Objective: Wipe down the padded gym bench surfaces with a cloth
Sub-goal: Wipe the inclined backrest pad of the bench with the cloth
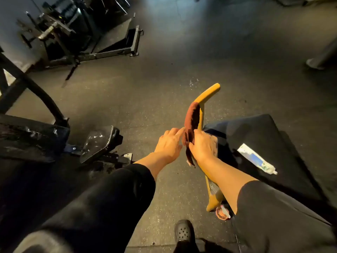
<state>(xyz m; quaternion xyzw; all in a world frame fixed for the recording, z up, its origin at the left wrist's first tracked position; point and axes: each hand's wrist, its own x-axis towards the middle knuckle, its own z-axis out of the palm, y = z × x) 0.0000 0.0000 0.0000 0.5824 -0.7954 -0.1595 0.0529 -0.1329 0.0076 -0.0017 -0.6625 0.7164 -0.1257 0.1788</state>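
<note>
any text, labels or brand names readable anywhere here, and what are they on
No text can be read in this view.
White and blue label on the black bench pad: printed, but too blurred to read.
Sticker on the yellow frame: worn and partly hidden by the forearm, unreadable.
Reddish-brown cloth, held by the right hand and touched by the left hand: no print visible.
</note>
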